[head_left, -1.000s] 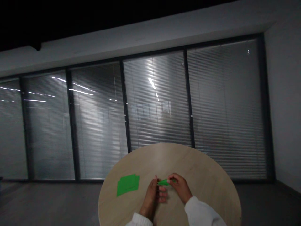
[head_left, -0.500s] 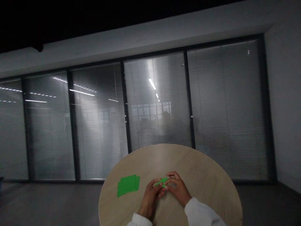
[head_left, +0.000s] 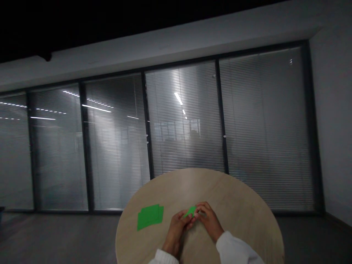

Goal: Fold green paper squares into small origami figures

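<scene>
Between my two hands is a small folded piece of green paper (head_left: 191, 211), held just above the table. My left hand (head_left: 178, 224) grips its near left side, the thumb lying on top. At its right edge, my right hand (head_left: 208, 218) pinches the paper between thumb and fingers. My fingers cover part of it, so its full folded shape is hidden. To the left of my hands, several flat green paper sheets (head_left: 150, 216) lie overlapping on the table.
The round wooden table (head_left: 233, 198) has a curved edge on all visible sides. Behind it stand glass partitions with blinds (head_left: 184, 146) in dark frames. Grey floor (head_left: 68, 234) shows to the left and right.
My right hand's fingers have drawn closer together at the paper's right edge, and more of the paper's top face shows. The sheets on the table stay put.
</scene>
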Demonstrator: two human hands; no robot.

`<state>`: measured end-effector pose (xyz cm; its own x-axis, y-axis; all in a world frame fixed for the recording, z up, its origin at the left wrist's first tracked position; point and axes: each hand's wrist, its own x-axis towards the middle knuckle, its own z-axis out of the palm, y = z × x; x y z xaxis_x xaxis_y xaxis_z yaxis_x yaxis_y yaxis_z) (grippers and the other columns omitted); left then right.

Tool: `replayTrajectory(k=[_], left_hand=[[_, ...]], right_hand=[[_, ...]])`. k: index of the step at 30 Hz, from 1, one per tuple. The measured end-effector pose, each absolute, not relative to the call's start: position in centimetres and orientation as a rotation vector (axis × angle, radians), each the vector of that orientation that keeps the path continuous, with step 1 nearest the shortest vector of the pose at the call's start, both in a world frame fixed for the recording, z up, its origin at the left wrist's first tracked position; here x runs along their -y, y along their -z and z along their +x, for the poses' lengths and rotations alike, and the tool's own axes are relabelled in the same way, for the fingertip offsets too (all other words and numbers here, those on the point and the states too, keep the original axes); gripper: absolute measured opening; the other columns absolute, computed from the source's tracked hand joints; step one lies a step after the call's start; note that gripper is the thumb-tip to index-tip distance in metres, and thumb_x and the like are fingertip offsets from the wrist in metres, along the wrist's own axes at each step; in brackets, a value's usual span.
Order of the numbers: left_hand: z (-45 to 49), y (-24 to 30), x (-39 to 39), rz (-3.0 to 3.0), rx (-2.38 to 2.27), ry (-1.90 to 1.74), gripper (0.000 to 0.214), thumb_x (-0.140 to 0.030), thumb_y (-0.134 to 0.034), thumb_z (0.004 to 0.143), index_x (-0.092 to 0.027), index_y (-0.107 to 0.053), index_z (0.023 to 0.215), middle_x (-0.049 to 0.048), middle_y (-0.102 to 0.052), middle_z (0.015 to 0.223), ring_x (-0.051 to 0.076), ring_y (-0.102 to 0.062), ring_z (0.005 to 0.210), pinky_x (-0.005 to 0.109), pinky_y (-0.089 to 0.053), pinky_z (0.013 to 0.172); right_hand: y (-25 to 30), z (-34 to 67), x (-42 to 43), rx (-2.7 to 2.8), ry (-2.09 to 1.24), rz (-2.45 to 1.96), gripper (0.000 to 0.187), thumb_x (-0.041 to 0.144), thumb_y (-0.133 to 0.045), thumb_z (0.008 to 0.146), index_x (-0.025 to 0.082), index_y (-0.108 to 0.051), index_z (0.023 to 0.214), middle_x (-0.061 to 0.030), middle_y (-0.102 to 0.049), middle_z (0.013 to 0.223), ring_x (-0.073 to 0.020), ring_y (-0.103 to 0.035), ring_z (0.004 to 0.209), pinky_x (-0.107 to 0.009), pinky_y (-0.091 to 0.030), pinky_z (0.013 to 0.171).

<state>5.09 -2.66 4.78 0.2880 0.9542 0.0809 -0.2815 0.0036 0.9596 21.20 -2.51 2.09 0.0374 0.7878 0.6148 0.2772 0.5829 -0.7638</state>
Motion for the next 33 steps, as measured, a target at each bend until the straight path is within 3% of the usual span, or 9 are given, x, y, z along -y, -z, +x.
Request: replayTrajectory(k=[5,13,28,33], left_hand=[[5.3,-5.1,3.2,1.15,-0.76,-1.156,0.039,-0.038,-0.086,0.053,-0.012,-0.074,0.079,0.0087,-0.074,0.078,0.018,-0.066,0.075,0.023,-0.048,0.067],[5.5,-5.0,3.3,1.137,-0.728,-1.179,0.034,-0.036,-0.086,0.054,-0.012,-0.072,0.074,0.0079,-0.073,0.075,0.018,-0.066,0.073,0.025,-0.049,0.07],[5.8,-4.9,3.2,1.124,-0.773,-1.163,0.038,-0.036,-0.088,0.049,-0.011,-0.069,0.07,0.0075,-0.073,0.07,0.018,-0.066,0.067,0.024,-0.049,0.066],[5.8,-5.0,3.2,1.132,-0.788,-1.169,0.044,-0.035,-0.092,0.041,-0.012,-0.068,0.07,0.0071,-0.073,0.068,0.017,-0.066,0.065,0.025,-0.049,0.067]], right_hand=[[-1.2,21.0,1.9,1.471,-0.531,-0.917,0.02,0.04,-0.06,0.081,0.021,-0.066,0.08,-0.0093,-0.06,0.105,-0.024,-0.059,0.101,-0.035,-0.049,0.087],[-1.1,20.7,1.9,1.405,-0.656,-0.867,0.023,0.043,-0.064,0.077,0.02,-0.063,0.076,-0.0046,-0.059,0.087,-0.0218,-0.063,0.082,-0.032,-0.051,0.076],[-0.9,20.6,1.6,1.338,-0.66,-0.934,0.028,0.048,-0.068,0.071,0.02,-0.065,0.071,-0.0051,-0.062,0.084,-0.0234,-0.064,0.081,-0.035,-0.053,0.075],[-0.8,20.5,1.4,1.336,-0.637,-0.963,0.034,0.054,-0.068,0.069,0.02,-0.065,0.068,-0.0055,-0.065,0.082,-0.0238,-0.064,0.08,-0.035,-0.052,0.075]])
